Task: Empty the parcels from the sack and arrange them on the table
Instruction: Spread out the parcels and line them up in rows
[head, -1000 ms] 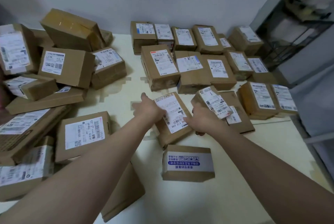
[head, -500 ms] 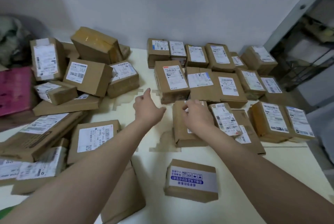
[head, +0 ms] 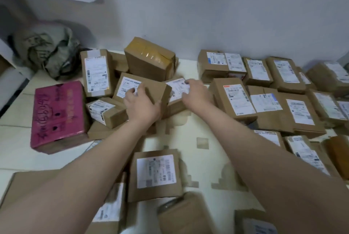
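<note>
Many brown cardboard parcels with white labels cover a pale table (head: 207,160). My left hand (head: 141,105) grips the near edge of a brown labelled parcel (head: 151,87) in the loose heap at the back left. My right hand (head: 195,93) rests on the smaller labelled parcel (head: 174,92) beside it, fingers spread over its label. Behind the heap lies a crumpled grey-green sack (head: 51,50) against the wall. At the right, parcels (head: 268,90) lie label-up in neat rows.
A pink box (head: 58,114) with black handwriting lies at the left. A big taped box (head: 149,58) tops the heap. More parcels (head: 155,174) lie close under my forearms. The white wall (head: 207,16) closes the far side.
Both hands left the parcel set down in the right-hand rows and moved left to the heap. My view swung left, bringing the sack and pink box into sight.
</note>
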A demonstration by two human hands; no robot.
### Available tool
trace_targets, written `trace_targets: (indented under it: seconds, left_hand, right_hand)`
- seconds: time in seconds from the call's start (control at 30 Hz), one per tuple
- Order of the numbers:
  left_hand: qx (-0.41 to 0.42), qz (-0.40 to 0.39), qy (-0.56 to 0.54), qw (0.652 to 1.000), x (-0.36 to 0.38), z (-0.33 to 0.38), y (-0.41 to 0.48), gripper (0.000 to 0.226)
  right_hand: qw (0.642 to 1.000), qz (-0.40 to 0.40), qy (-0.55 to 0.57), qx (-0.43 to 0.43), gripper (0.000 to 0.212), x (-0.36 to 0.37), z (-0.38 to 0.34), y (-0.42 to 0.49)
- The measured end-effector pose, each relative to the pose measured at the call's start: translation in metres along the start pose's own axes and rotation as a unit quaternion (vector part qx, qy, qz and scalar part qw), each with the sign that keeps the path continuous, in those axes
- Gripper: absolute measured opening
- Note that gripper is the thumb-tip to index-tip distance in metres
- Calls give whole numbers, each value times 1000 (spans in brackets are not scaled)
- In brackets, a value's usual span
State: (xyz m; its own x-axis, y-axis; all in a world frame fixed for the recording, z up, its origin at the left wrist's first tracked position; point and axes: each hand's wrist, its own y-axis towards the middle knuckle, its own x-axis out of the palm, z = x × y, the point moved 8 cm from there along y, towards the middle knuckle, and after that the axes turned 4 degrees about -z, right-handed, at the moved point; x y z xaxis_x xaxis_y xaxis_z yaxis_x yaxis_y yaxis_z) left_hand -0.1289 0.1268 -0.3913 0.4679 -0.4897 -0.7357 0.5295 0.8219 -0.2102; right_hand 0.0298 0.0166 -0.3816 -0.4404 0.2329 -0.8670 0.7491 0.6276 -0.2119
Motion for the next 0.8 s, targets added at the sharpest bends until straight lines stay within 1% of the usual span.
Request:
trace_targets:
  seconds: [0.03,0.07,0.13,0.2,0.23,0.33,0.37,0.43,0.5,0.53,0.6,0.67,0.7,0.73,0.8]
  left_hand:
    - [31,2,27,999,-3,3,9,78]
    - [71,-4,56,996,-4,9,18,76]
    - [140,-57,99,984,7,21,29,70]
    - [171,-121,109,972,20,26,36,59]
    - [180,-132,100,970,25,25,38,53]
    - [175,-93,80,977,25,21,38,36]
    - [166,-83,94,978,26,18,37,38]
    - [138,-83,136,977,31,13,36,49]
    - [105,-92,140,980,33,8,37,50]
    - [90,-87,125,984,31,6,38,45]
    - [85,-43,97,991,23,9,41,37]
    - [105,23,72,992,12,21,44,41]
    - [115,51,60,990,7,28,47,46]
    - [122,70,50,989,3,36,50,52]
    - [138,91,39,986,-3,50,59,62]
  right_hand:
    - [999,-14,-35,-2,64,4,-3,12]
    - [995,-45,-84,-16,75,11,-5,21]
    - [976,-118,-180,-45,94,32,-5,26]
    - [957,-145,-249,-31,101,47,1,23]
    - [948,-144,-282,-18,101,49,2,20]
    - [931,-130,-342,5,102,41,0,19]
    - [929,-130,-347,-4,103,39,-1,21]
    - [930,-157,-330,-30,102,39,-3,21]
    - [932,-173,-317,-33,97,42,-2,14]
    - [930,-173,-323,-12,99,42,4,11]
    - [926,-187,-317,82,115,41,25,6]
    - [921,-200,-280,185,127,36,47,1]
    - [916,-202,-273,215,128,31,52,0]
    - [909,-202,-287,226,127,26,51,1]
    - [899,-173,-351,199,114,14,36,10]
